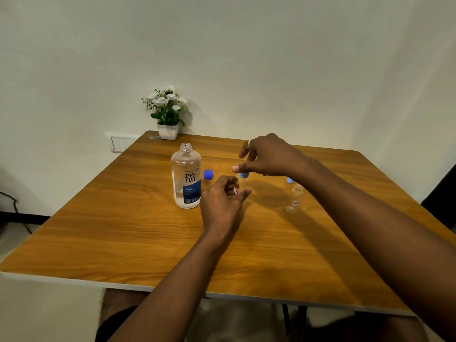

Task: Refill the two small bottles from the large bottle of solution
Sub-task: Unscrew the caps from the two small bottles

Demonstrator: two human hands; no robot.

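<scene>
The large clear bottle of solution [186, 178] stands uncapped on the wooden table [128, 233], its blue cap [208, 174] lying just to its right. My left hand [222, 203] is wrapped around one small clear bottle [237, 188], mostly hidden by the fingers. My right hand [269, 156] pinches that bottle's light blue cap [243, 175] from above. A second small clear bottle [294, 198] stands uncapped to the right, with its small blue cap [289, 180] on the table behind it, partly hidden by my right forearm.
A white pot of artificial white flowers [168, 112] sits at the table's far edge against the wall. A wall socket [121, 143] is to its left. A dark cable [14, 206] runs along the floor at the left.
</scene>
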